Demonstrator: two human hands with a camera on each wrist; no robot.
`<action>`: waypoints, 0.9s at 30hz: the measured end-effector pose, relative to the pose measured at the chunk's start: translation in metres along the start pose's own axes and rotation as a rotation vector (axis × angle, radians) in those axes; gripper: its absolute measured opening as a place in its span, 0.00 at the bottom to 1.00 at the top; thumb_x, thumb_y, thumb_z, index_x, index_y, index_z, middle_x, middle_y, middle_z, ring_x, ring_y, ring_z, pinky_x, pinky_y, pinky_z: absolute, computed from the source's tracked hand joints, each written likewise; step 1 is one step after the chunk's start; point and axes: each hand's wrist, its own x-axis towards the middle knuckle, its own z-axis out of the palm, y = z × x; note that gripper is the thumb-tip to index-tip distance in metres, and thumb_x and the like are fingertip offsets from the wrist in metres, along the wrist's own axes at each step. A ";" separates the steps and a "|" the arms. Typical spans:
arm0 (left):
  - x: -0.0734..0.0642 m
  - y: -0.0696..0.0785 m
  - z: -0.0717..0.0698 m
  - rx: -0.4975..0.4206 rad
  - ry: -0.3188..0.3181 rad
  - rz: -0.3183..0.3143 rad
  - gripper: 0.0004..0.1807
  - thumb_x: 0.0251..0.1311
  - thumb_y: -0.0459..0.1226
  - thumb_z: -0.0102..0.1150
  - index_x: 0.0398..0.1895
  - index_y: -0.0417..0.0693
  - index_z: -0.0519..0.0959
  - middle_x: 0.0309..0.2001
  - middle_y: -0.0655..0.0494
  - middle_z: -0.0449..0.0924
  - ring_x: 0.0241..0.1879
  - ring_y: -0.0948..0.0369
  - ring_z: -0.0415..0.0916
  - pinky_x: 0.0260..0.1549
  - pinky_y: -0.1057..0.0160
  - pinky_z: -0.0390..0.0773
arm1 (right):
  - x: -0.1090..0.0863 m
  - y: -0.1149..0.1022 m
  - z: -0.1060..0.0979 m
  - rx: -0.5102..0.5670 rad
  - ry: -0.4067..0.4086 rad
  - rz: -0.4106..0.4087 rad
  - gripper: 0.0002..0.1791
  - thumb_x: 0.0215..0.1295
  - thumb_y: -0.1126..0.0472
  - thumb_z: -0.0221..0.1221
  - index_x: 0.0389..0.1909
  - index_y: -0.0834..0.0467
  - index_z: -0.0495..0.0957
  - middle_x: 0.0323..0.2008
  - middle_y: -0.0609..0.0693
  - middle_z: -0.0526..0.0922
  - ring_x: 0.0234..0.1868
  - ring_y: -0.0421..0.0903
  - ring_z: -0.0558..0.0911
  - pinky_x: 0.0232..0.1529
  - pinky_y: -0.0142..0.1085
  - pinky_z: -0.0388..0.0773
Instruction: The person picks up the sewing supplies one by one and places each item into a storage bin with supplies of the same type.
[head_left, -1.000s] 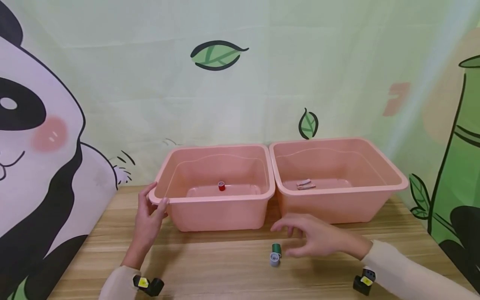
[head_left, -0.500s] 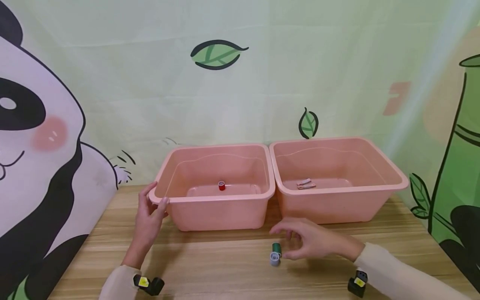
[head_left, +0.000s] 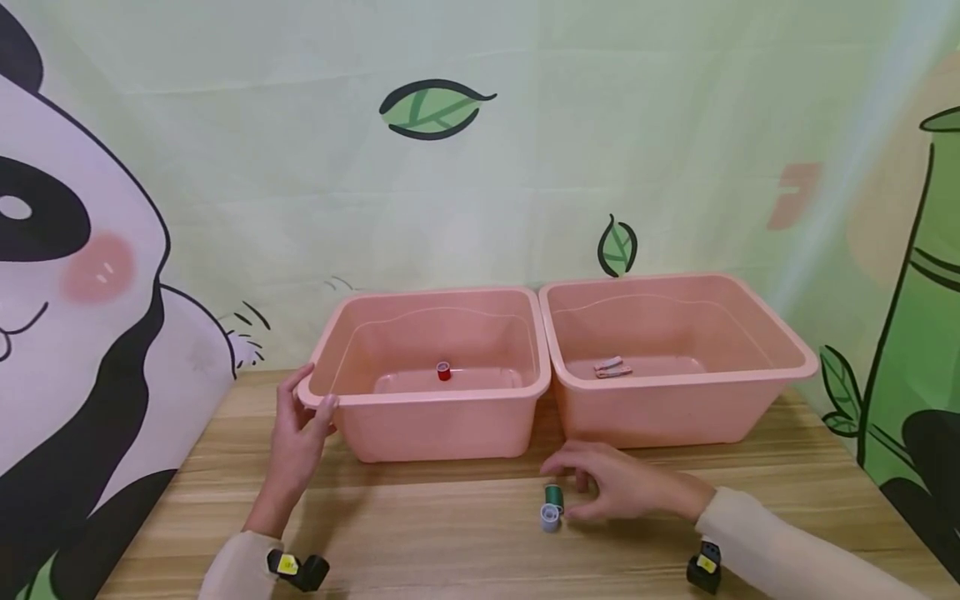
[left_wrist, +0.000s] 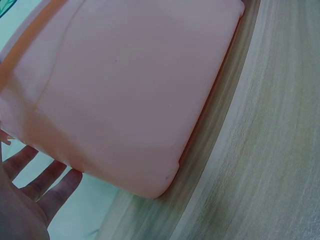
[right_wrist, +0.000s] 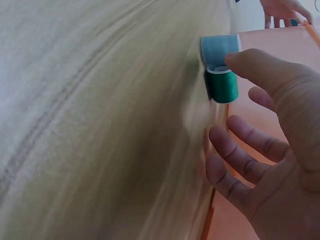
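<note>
My left hand [head_left: 296,429] grips the front left corner of the left pink plastic basin [head_left: 442,429], thumb on the front rim. In the left wrist view its fingers [left_wrist: 60,192] lie against the basin's end wall. Two small thread spools stand close together on the table: a green spool [head_left: 553,497] and, nearer me, a light blue spool [head_left: 550,518]. Just right of them hovers my right hand [head_left: 618,483], fingers bent and spread from the thumb, holding nothing. In the right wrist view the thumb [right_wrist: 260,67] overlaps the edge of the blue spool [right_wrist: 217,49].
Inside the left basin is a red thread spool [head_left: 444,372]. A second pink basin [head_left: 667,408] stands right beside it, with small pinkish clip-like pieces [head_left: 613,367] on its floor. Wood-grain tabletop [head_left: 420,533] runs in front of both. A printed cloth [head_left: 300,167] hangs behind.
My right hand has shifted slightly left and toward me, its thumb now closer to the spools. The left hand stays on the basin's corner, and the spools have not moved.
</note>
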 end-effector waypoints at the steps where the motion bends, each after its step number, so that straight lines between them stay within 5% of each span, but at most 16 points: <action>1: 0.000 0.000 0.000 0.001 0.001 -0.001 0.35 0.76 0.46 0.54 0.80 0.65 0.52 0.75 0.48 0.64 0.58 0.55 0.71 0.45 0.68 0.82 | 0.000 0.001 0.001 -0.009 -0.003 0.005 0.27 0.59 0.56 0.74 0.60 0.53 0.79 0.44 0.48 0.80 0.39 0.44 0.78 0.40 0.35 0.80; 27: 0.001 -0.002 0.000 0.006 0.011 0.003 0.34 0.77 0.43 0.54 0.79 0.63 0.53 0.73 0.45 0.65 0.56 0.58 0.72 0.45 0.68 0.83 | 0.004 0.010 0.013 -0.066 0.014 0.044 0.17 0.62 0.50 0.73 0.50 0.47 0.84 0.42 0.42 0.77 0.36 0.38 0.76 0.35 0.28 0.74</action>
